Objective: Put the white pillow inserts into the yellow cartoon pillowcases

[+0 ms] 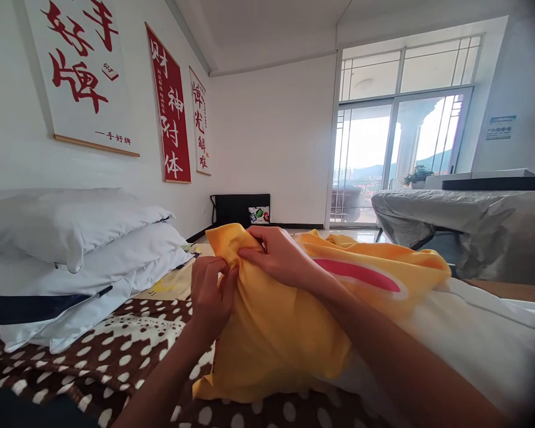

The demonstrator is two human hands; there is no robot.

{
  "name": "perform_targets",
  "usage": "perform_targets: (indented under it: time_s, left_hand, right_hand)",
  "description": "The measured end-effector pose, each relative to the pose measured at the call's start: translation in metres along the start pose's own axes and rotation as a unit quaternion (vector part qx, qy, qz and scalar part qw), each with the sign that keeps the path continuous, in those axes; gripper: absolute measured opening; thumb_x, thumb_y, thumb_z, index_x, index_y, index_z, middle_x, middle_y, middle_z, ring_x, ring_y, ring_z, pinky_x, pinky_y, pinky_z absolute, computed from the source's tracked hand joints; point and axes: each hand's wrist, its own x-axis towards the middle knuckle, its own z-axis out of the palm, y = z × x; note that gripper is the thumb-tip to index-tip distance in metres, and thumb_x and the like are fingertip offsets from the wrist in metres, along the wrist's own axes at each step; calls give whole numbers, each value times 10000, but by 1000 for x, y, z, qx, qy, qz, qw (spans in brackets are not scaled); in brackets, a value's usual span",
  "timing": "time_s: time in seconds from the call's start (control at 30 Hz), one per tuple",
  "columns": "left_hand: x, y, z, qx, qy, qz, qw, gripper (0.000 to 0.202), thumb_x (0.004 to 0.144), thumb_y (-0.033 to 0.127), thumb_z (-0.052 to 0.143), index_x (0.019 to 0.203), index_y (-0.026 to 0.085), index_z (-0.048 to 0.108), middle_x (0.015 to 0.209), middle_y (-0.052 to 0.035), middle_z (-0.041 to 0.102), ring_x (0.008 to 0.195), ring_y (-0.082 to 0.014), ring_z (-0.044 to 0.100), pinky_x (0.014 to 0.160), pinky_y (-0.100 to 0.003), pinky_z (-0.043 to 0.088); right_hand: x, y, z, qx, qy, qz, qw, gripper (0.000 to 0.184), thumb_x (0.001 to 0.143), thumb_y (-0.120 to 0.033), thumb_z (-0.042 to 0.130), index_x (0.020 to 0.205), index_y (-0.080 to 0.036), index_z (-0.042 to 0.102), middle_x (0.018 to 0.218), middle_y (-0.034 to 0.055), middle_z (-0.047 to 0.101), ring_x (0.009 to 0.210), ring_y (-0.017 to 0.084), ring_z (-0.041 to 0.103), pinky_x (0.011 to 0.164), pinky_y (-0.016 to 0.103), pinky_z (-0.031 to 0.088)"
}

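A yellow pillowcase point(285, 333) with a pink, white-edged patch lies in front of me, partly drawn over a white pillow point(463, 339) that sticks out to the right. My left hand point(211, 291) is closed on the cloth just below one gathered corner. From the other side my right hand point(271, 252) pinches the same bunched corner, which points up and left. Whatever is inside that corner is hidden by the cloth. Another corner of the case rests low on the blanket point(129, 356), which is brown with white dots.
Several white pillows point(84, 238) are stacked at the left, one with a dark blue band. A plastic-covered table point(419, 208) stands at the right, near a glass door point(365, 154). A black folded item point(236, 208) leans against the far wall.
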Motion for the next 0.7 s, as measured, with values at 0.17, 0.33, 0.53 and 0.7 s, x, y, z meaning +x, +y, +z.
perform_targets:
  time_s: [0.17,0.33,0.53,0.7]
  left_hand:
    - [8,-5,-9,-194,68,-195,959,132,873,288,508,965,194,518,924,-40,523,863,-157,512,783,-294,435]
    - [30,-2,-20,-400,-110,-416,809,266,825,390,584,982,178,619,930,-63,626,860,-187,589,733,-296,493]
    - [39,5,-29,-369,1,-358,858,158,717,312,712,719,169,647,683,5,612,667,-124,564,607,-221,466]
    - [39,-6,-28,-423,4,-407,809,228,683,363,713,825,192,657,674,7,617,577,-116,563,527,-218,454]
  right_hand:
    - [-1,3,0,53,28,-48,997,336,836,-348,499,586,-186,342,578,-63,291,558,75,270,516,225,215]
    - [0,-1,3,3,94,-70,993,379,825,-336,544,534,-175,362,554,-60,307,556,77,264,543,219,233]
    - [0,-2,3,-31,124,-61,990,317,809,-339,593,554,-182,485,541,-64,402,547,79,316,558,212,255]
    - [-1,-3,3,-18,124,-79,989,285,815,-326,590,575,-185,527,561,-54,442,556,83,352,565,212,277]
